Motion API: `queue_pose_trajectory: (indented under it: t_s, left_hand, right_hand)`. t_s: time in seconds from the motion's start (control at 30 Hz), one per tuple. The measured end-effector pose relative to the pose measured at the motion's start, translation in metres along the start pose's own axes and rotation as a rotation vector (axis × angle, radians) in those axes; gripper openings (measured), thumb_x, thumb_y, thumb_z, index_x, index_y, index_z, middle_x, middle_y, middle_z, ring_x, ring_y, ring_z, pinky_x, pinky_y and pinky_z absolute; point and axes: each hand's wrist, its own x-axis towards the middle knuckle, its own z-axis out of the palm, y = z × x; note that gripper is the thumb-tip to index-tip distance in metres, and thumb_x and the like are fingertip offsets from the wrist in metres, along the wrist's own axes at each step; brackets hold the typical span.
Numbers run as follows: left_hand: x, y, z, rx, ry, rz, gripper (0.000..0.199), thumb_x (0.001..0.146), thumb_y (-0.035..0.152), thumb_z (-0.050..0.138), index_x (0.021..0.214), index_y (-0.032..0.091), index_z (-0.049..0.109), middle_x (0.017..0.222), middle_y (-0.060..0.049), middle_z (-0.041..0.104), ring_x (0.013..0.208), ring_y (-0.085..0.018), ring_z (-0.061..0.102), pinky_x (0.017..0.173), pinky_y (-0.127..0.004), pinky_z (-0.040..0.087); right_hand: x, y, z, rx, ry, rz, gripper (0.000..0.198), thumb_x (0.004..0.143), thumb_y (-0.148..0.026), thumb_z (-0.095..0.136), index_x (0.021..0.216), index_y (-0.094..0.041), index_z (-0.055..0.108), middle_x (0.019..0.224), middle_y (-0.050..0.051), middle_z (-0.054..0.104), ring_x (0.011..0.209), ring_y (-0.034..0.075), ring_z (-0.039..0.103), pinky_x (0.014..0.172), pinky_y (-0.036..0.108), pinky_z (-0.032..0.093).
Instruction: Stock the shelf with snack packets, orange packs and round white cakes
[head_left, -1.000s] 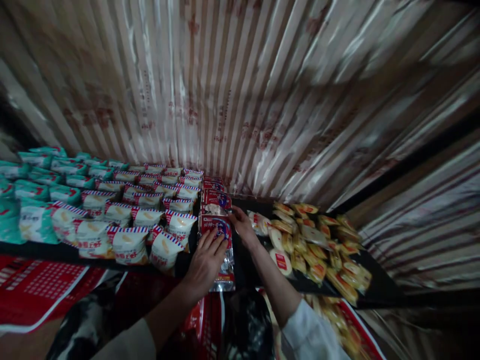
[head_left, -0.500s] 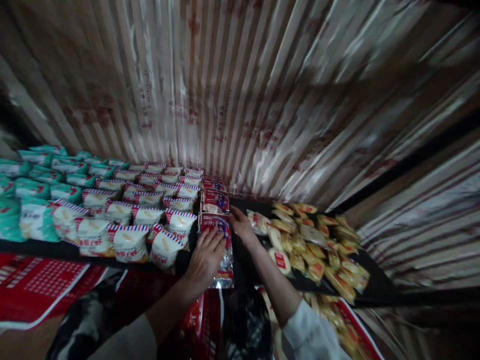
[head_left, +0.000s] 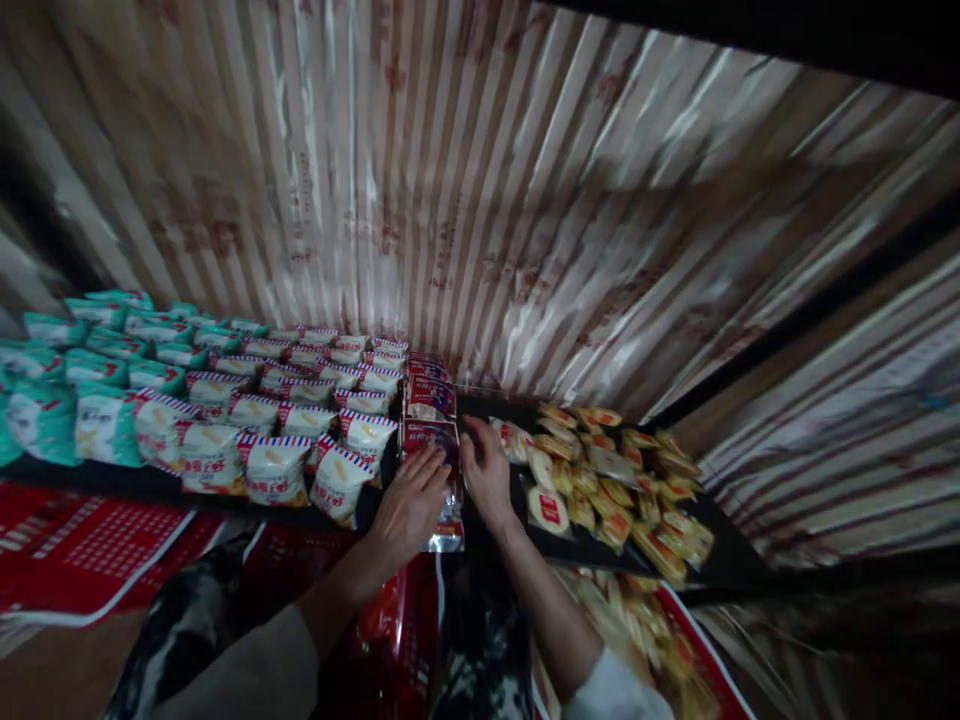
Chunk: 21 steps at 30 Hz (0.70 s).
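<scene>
A column of dark red foil snack packets (head_left: 430, 397) runs from the wall to the front edge of a black shelf. My left hand (head_left: 412, 500) lies flat over the nearer packets, fingers stretched out and covering part of the print. Along the right side of the column, my right hand (head_left: 487, 475) stands with bent fingers, its fingertips close to the packet edge; whether they touch it I cannot tell. Neither hand is closed round anything. Beneath my left hand a shiny silver packet end (head_left: 446, 540) shows at the shelf front.
White snack bags with striped tops (head_left: 274, 468) stand in rows on the left, with teal bags (head_left: 105, 420) beyond them. Loose yellow wrapped snacks (head_left: 615, 490) are heaped on the right. Striped, plastic-covered wall (head_left: 420, 200) rises behind. Red printed material (head_left: 90, 550) lies below the shelf.
My right hand has drawn slightly nearer to me along the packets' right edge, its fingers more bent. My left hand stays on the packets. The view has shifted slightly.
</scene>
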Motion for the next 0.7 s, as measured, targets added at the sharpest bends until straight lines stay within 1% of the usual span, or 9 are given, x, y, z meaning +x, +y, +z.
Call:
queue_pose_trajectory:
  t_s: [0.13,0.2,0.27,0.37,0.43,0.47,0.53,0.6,0.7]
  left_hand:
    - [-0.03,0.019,-0.031,-0.199,0.091,0.027,0.032,0.09,0.013,0.036,0.112,0.012,0.058,0.11,-0.013,0.065,0.11,-0.019,0.057,0.094,-0.037,0.05]
    - [-0.061,0.027,-0.04,-0.265,0.122,0.043,0.029,0.088,0.011,0.036,0.107,0.012,0.059,0.101,-0.012,0.066,0.101,-0.019,0.06,0.089,-0.036,0.052]
    - [-0.1,0.033,-0.043,-0.301,0.082,-0.013,0.027,0.087,0.011,0.036,0.102,0.013,0.059,0.095,-0.011,0.066,0.094,-0.019,0.06,0.084,-0.036,0.053]
    - [-0.157,0.032,-0.038,-0.325,-0.071,-0.221,0.024,0.088,0.015,0.036,0.091,0.015,0.06,0.086,-0.009,0.065,0.082,-0.018,0.06,0.074,-0.033,0.053]
    - [-0.185,0.022,-0.029,-0.257,-0.245,-0.408,0.024,0.088,0.018,0.038,0.088,0.016,0.061,0.086,-0.009,0.065,0.082,-0.019,0.06,0.075,-0.033,0.052]
    - [-0.195,0.015,-0.024,-0.221,-0.332,-0.501,0.024,0.087,0.017,0.039,0.092,0.016,0.062,0.089,-0.01,0.066,0.085,-0.019,0.061,0.077,-0.034,0.052]
    - [-0.207,-0.002,-0.015,-0.164,-0.504,-0.675,0.029,0.083,0.013,0.043,0.107,0.014,0.061,0.106,-0.013,0.065,0.1,-0.021,0.06,0.089,-0.035,0.048]
    - [-0.212,-0.017,-0.008,-0.11,-0.69,-0.776,0.033,0.082,0.012,0.044,0.111,0.013,0.061,0.108,-0.014,0.065,0.103,-0.023,0.06,0.091,-0.036,0.046]
    - [-0.217,-0.029,-0.004,-0.02,-0.792,-0.776,0.036,0.084,0.015,0.044,0.116,0.014,0.06,0.12,-0.018,0.06,0.116,-0.028,0.053,0.1,-0.044,0.037]
  right_hand:
    - [-0.057,-0.041,-0.012,0.136,-0.037,-0.008,0.028,0.09,-0.026,0.046,0.114,-0.019,0.057,0.101,0.008,0.066,0.092,0.017,0.061,0.084,0.033,0.049]
    - [-0.092,-0.057,-0.012,0.163,-0.117,-0.036,0.025,0.09,-0.024,0.046,0.112,-0.02,0.057,0.091,0.006,0.067,0.083,0.015,0.063,0.077,0.029,0.051]
    - [-0.125,-0.067,-0.008,0.185,-0.211,-0.063,0.024,0.09,-0.023,0.045,0.108,-0.02,0.059,0.085,0.005,0.067,0.077,0.015,0.063,0.072,0.027,0.051]
    - [-0.162,-0.069,0.012,0.173,-0.333,0.055,0.026,0.091,-0.024,0.041,0.106,-0.018,0.061,0.086,0.006,0.068,0.079,0.016,0.064,0.073,0.028,0.051]
    - [-0.179,-0.065,0.033,0.123,-0.459,0.2,0.028,0.09,-0.024,0.039,0.106,-0.018,0.062,0.094,0.007,0.068,0.085,0.017,0.064,0.077,0.03,0.052]
    - [-0.186,-0.061,0.045,0.089,-0.55,0.252,0.029,0.089,-0.023,0.04,0.105,-0.018,0.063,0.099,0.008,0.068,0.089,0.018,0.064,0.079,0.031,0.051]
    - [-0.196,-0.052,0.07,0.001,-0.734,0.305,0.031,0.086,-0.017,0.042,0.106,-0.016,0.064,0.105,0.01,0.068,0.097,0.019,0.063,0.087,0.032,0.049]
    - [-0.205,-0.04,0.091,-0.082,-0.903,0.321,0.034,0.083,-0.014,0.045,0.111,-0.015,0.064,0.115,0.011,0.065,0.109,0.021,0.058,0.096,0.033,0.043]
    - [-0.217,-0.021,0.111,-0.139,-1.118,0.403,0.038,0.082,-0.01,0.044,0.113,-0.017,0.064,0.117,0.01,0.065,0.111,0.02,0.057,0.096,0.032,0.042]
